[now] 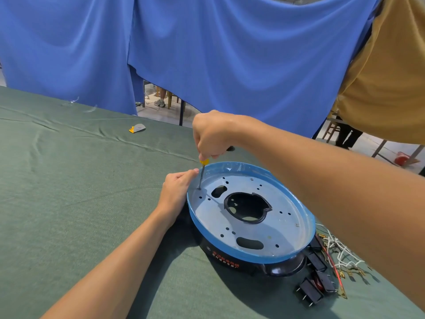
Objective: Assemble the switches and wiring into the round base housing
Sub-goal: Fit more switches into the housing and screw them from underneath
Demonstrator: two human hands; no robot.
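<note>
My right hand (215, 134) is wrapped tight round the yellow handle of the screwdriver (203, 168). I hold it nearly upright so the tip drops straight into a small hole near the far left edge of the metal plate (282, 199). My left hand (177, 191) sits with its fingers curled against the outside of the round base housing (232, 259), bracing it so it won't turn or slide on the tabletop (80, 203). Its thumb and forefinger reach up to the shaft to keep it from wandering. I cannot tell whether they pinch the shaft or only touch it.

The housing sits right in front of me, plate side up, with its blue-filmed rim all around. The switches (310, 293) and the wires (342, 254) lie loose just beside it on my right, near to hand and not yet fitted, I judge.

The tip covers the hole, so any screw under it is hidden. My right forearm cuts across the wires and hides part of the bundle. Through the plate's large central opening I see only dark plastic.
</note>
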